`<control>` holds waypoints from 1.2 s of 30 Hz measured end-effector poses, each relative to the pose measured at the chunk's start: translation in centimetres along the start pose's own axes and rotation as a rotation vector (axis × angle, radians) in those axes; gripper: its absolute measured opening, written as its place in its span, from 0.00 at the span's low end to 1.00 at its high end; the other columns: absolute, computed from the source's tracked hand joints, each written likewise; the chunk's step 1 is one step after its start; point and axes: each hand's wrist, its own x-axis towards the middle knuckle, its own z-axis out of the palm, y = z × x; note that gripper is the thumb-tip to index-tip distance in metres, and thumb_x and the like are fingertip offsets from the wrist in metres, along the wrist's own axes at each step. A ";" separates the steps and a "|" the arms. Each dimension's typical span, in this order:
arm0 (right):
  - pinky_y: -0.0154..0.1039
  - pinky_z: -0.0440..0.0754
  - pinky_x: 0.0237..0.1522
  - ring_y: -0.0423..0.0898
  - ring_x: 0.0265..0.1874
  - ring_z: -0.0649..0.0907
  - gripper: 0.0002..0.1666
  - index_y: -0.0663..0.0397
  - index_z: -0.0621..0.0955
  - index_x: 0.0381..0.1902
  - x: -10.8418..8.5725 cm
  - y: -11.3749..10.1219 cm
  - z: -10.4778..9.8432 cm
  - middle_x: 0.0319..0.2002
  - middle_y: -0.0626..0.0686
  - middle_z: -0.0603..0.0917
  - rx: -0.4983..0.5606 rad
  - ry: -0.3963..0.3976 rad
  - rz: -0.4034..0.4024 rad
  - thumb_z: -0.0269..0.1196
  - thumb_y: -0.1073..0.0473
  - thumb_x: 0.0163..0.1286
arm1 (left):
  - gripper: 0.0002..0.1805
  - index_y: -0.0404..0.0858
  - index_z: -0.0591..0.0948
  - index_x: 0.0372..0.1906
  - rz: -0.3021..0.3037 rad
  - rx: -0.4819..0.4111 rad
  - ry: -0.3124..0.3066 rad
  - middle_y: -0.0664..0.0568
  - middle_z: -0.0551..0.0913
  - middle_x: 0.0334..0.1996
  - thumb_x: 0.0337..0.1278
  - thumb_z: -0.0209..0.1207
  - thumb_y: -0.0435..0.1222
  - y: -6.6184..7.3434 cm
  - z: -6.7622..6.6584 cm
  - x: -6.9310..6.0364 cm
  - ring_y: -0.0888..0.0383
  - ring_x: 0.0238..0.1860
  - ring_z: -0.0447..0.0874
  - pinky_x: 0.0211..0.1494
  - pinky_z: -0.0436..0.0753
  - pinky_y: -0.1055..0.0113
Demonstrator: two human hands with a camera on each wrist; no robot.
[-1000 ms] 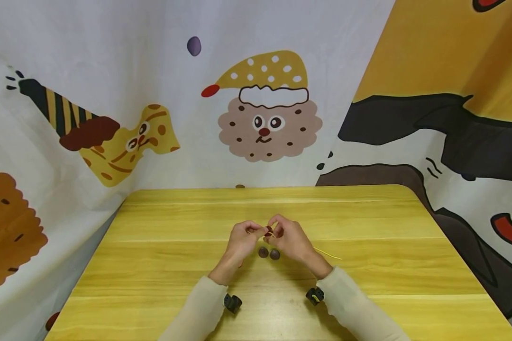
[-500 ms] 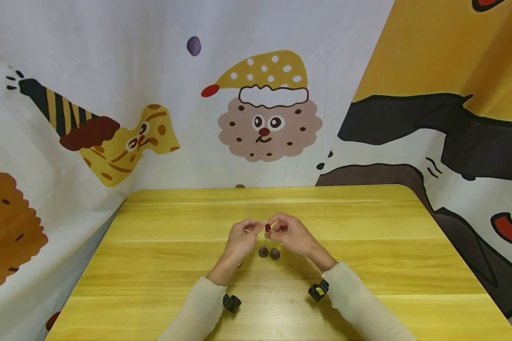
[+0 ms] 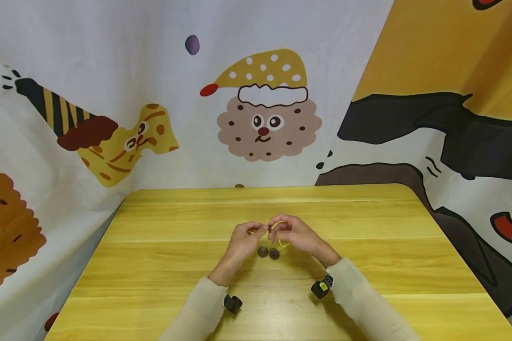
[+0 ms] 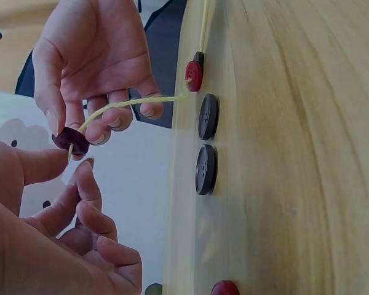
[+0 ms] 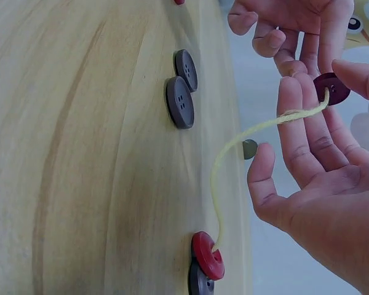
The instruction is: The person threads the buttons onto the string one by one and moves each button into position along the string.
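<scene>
Over the middle of the table, my right hand pinches a dark red button between thumb and fingers. A yellow string passes through a hole in this button. My left hand faces it, thumb and forefinger pinching the short string end that comes out of the button. From there the string slopes down to a bright red button, which leans against a dark button by the table. Two dark brown buttons, one left and one right, rest just below the hands.
Another red button lies nearer the left wrist, partly cut off by the frame. The wooden table ends at a printed cloth hanging behind it. Each wrist carries a small black camera.
My hands drew slightly apart, then met again at the dark red button. The right wrist shifted a little rightward. String seen beyond the right wrist now shows below the right hand.
</scene>
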 end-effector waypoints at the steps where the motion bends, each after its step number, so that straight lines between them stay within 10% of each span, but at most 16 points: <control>1: 0.48 0.80 0.49 0.63 0.40 0.84 0.16 0.66 0.74 0.54 0.0 0.0 0.0 0.41 0.66 0.85 0.004 0.002 0.002 0.58 0.68 0.70 | 0.12 0.37 0.87 0.43 -0.001 0.001 0.002 0.49 0.83 0.39 0.66 0.61 0.41 0.0 0.0 0.0 0.56 0.41 0.76 0.42 0.74 0.64; 36: 0.54 0.80 0.49 0.64 0.41 0.84 0.18 0.69 0.74 0.55 -0.3 0.3 -0.1 0.43 0.72 0.83 -0.025 0.024 0.027 0.56 0.69 0.68 | 0.11 0.36 0.86 0.39 -0.010 0.007 -0.015 0.49 0.81 0.34 0.66 0.61 0.40 -0.5 -0.2 -0.1 0.56 0.36 0.74 0.36 0.72 0.65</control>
